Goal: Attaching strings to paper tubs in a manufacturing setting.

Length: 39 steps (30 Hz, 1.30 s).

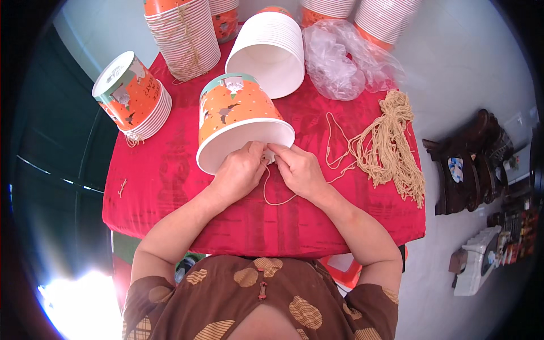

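Note:
An orange paper bucket (238, 109) with a green band lies tilted on the table, its white mouth turned toward me. My left hand (240, 172) and my right hand (300, 171) meet at the bucket's near rim, fingertips pinched together. Between them runs a thin beige cord (265, 190), which hangs in a loop below the fingers and passes under my right hand. The fingers partly cover where the cord meets the bucket. Right of my hands lies a bundle of beige cords (391, 147), with a few strands trailing toward me.
Behind the bucket, a nested stack of white-mouthed buckets (269, 48) lies on its side. Taller stacks (184, 42) stand at the back, and a short upside-down stack (133, 96) is at the left. Crumpled clear plastic (340, 65) sits back right. Red cloth (164, 209) covers the table.

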Each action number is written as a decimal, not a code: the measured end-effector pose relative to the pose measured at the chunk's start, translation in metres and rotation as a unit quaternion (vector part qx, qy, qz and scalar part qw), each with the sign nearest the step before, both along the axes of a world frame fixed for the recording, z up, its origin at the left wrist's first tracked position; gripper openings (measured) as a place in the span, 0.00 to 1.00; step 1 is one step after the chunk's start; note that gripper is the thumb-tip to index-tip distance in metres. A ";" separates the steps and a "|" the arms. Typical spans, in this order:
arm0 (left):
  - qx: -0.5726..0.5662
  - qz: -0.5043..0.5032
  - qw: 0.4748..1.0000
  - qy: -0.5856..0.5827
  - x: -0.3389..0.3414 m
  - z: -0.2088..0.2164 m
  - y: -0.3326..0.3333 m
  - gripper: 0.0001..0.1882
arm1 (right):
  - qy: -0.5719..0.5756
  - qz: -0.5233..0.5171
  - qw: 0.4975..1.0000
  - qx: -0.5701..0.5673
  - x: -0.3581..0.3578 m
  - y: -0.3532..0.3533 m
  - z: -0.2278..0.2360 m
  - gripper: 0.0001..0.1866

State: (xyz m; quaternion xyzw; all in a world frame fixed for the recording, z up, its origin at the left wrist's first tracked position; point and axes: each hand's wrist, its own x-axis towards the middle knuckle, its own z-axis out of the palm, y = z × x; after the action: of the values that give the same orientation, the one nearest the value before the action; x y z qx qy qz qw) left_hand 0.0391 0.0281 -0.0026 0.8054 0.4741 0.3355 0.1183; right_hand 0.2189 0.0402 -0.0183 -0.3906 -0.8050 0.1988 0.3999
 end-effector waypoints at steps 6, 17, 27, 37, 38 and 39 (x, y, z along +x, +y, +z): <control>0.027 -0.012 1.000 0.008 -0.001 0.000 0.002 0.11 | -0.003 -0.001 1.000 0.005 0.000 0.000 -0.001 0.15; 0.002 0.020 1.000 -0.003 0.001 -0.004 -0.001 0.06 | 0.006 0.000 0.999 0.034 -0.001 0.002 -0.002 0.13; -0.003 0.027 1.000 -0.013 0.004 -0.001 -0.002 0.05 | -0.014 0.007 1.000 0.005 0.000 0.000 0.001 0.14; -0.012 -0.007 0.999 -0.030 0.002 -0.002 -0.001 0.05 | 0.010 0.015 1.000 0.008 -0.001 0.001 -0.001 0.06; -0.019 -0.009 0.999 -0.033 0.002 -0.001 -0.001 0.05 | 0.011 0.012 1.000 0.004 -0.001 0.001 0.000 0.05; -0.019 -0.009 0.999 -0.034 0.001 -0.001 -0.001 0.05 | 0.012 0.010 1.000 0.000 -0.001 0.001 0.000 0.04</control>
State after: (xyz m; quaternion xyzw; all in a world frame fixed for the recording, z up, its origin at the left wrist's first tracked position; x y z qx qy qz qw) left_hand 0.0405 0.0267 -0.0035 0.7955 0.4689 0.3522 0.1523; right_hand 0.2178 0.0408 -0.0181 -0.3800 -0.8038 0.2074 0.4080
